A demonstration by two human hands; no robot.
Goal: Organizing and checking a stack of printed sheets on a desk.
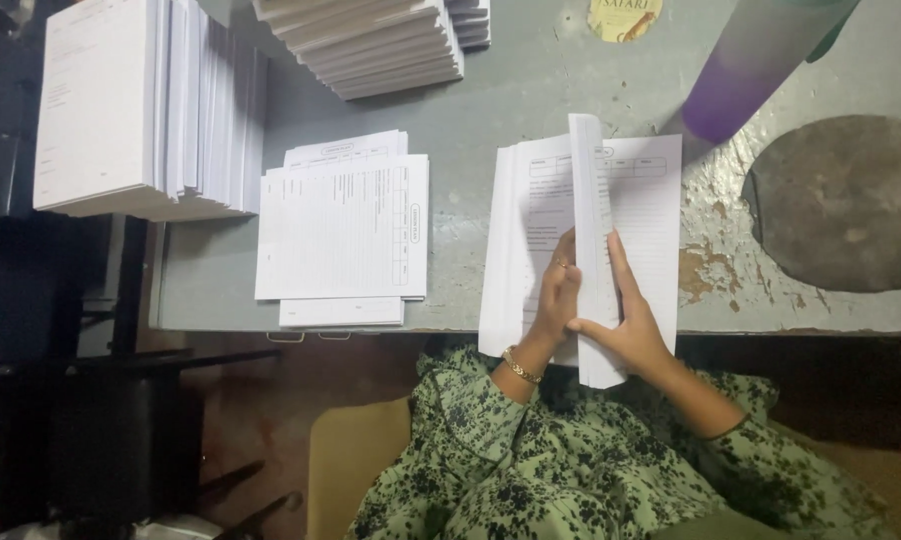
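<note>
Presently: sheaf of printed forms (593, 200), stood on edge between the fingers. Left hand (556, 300) flat against its left face, fingers extended, not clenched. Right hand (626, 325) grasping the sheaf's near edge, thumb below. Loose forms (651, 200) lie beyond the fingertips on the grey table (491, 110). Step judged: squaring or leafing the sheaf; next calls for even pressure from both sides.

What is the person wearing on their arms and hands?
Both arms wear loose green sleeves with a dark flowery print. The left hand has a gold bracelet at the wrist and a ring on one of its fingers. The right hand is bare, with nothing on it that shows.
</note>
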